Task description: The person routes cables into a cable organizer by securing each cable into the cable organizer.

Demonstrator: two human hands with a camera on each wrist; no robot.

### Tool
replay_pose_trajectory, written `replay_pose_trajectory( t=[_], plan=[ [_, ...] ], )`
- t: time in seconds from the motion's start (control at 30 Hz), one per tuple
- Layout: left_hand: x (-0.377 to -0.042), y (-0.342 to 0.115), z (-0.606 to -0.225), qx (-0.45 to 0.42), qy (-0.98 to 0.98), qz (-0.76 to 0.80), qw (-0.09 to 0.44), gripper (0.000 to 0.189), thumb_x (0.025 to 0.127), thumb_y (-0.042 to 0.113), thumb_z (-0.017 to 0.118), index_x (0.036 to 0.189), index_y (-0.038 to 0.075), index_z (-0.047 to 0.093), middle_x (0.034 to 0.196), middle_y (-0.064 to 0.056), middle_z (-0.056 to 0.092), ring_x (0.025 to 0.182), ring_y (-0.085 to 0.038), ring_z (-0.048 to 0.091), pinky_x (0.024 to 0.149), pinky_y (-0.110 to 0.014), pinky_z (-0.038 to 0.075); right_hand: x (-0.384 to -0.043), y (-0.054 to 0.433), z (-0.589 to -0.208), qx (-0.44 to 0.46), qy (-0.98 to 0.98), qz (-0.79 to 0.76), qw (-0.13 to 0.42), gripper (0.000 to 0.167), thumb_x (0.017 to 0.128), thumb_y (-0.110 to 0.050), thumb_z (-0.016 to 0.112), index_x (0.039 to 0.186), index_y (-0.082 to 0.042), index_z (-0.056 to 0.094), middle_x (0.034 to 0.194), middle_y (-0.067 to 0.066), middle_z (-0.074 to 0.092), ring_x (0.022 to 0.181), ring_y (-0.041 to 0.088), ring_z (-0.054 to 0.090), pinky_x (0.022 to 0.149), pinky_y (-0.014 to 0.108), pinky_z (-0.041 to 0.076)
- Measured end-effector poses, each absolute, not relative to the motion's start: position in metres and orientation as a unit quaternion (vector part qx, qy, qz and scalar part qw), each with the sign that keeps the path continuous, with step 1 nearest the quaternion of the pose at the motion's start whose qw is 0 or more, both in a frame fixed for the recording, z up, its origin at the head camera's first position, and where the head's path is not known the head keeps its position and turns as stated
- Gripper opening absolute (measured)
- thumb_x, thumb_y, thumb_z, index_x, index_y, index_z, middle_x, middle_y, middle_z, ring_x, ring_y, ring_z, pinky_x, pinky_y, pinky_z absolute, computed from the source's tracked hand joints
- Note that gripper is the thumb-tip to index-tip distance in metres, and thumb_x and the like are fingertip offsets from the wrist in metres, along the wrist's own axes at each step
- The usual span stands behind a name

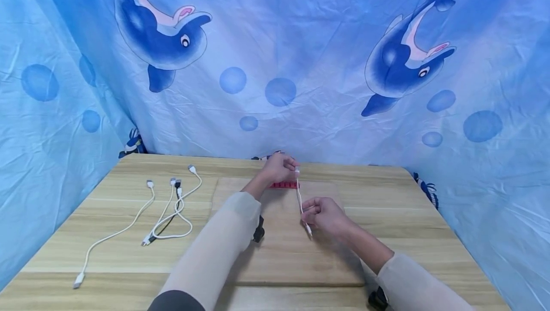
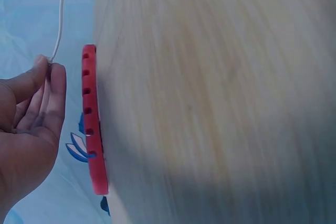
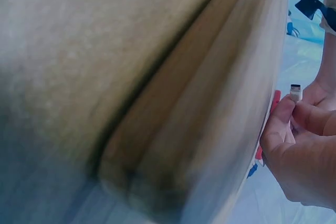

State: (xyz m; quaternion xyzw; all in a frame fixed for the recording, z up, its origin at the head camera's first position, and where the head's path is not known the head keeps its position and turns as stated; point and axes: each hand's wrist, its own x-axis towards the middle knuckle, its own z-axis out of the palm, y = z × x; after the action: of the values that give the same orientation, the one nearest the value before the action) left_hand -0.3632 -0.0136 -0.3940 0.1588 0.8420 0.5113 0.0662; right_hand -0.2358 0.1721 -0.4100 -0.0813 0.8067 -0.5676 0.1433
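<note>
A white USB cable (image 1: 299, 196) stretches between the two hands above a wooden board (image 1: 296, 263). My left hand (image 1: 280, 166) pinches its far end between thumb and fingertips, the plug sticking up. In the left wrist view the cable runs up from those fingertips. The near end is in my right hand (image 1: 325, 215), and the right wrist view shows its white plug (image 3: 295, 93) poking out above the pinching thumb and finger. Under the left hand, near the board's far edge, lies a red notched strip (image 2: 92, 119), partly hidden in the head view.
On the table's left lie a long white cable (image 1: 121, 231) and a tangled group of white and black cables (image 1: 176, 215). A blue curtain (image 1: 279, 38) with dolphins hangs behind the table and along both sides.
</note>
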Motion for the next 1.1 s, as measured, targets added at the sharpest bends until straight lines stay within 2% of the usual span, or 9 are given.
replay_pose_trajectory(
  t=[0.3, 0.6, 0.83, 1.1],
  plan=[
    [-0.367, -0.011, -0.398, 0.14, 0.862, 0.483, 0.067, 0.023, 0.088, 0.005, 0.08, 0.11, 0.002, 0.074, 0.1, -0.008, 0.074, 0.099, -0.023, 0.068, 0.095, -0.036, 0.054, -0.234, 0.166, -0.413, -0.035, 0.803, -0.579, 0.138, 0.019, 0.095, 0.006, 0.065, 0.112, 0.013, 0.063, 0.093, 0.015, 0.075, 0.085, 0.021, 0.073, 0.079, 0.038, 0.061],
    [-0.373, -0.01, -0.4, 0.163, 0.885, 0.43, 0.069, 0.021, 0.087, 0.007, 0.081, 0.107, 0.002, 0.075, 0.092, -0.005, 0.074, 0.09, -0.017, 0.067, 0.087, -0.031, 0.055, -0.236, 0.159, -0.413, -0.015, 0.807, -0.573, 0.144, 0.013, 0.093, 0.008, 0.067, 0.105, 0.011, 0.064, 0.088, 0.014, 0.074, 0.078, 0.018, 0.071, 0.071, 0.034, 0.062],
    [-0.373, -0.011, -0.401, 0.157, 0.886, 0.429, 0.08, 0.021, 0.09, 0.008, 0.079, 0.109, 0.003, 0.074, 0.094, -0.005, 0.07, 0.089, -0.018, 0.063, 0.084, -0.031, 0.054, -0.237, 0.156, -0.411, -0.009, 0.817, -0.559, 0.146, 0.01, 0.092, 0.01, 0.067, 0.102, 0.009, 0.064, 0.085, 0.012, 0.072, 0.076, 0.017, 0.071, 0.069, 0.033, 0.061],
    [-0.377, -0.01, -0.404, 0.146, 0.892, 0.419, 0.085, 0.015, 0.09, 0.009, 0.079, 0.105, 0.007, 0.075, 0.095, -0.003, 0.068, 0.088, -0.018, 0.061, 0.079, -0.029, 0.053, -0.239, 0.155, -0.409, -0.039, 0.82, -0.55, 0.157, 0.009, 0.091, 0.013, 0.066, 0.099, 0.012, 0.062, 0.084, 0.014, 0.07, 0.074, 0.016, 0.069, 0.069, 0.032, 0.061]
  ],
)
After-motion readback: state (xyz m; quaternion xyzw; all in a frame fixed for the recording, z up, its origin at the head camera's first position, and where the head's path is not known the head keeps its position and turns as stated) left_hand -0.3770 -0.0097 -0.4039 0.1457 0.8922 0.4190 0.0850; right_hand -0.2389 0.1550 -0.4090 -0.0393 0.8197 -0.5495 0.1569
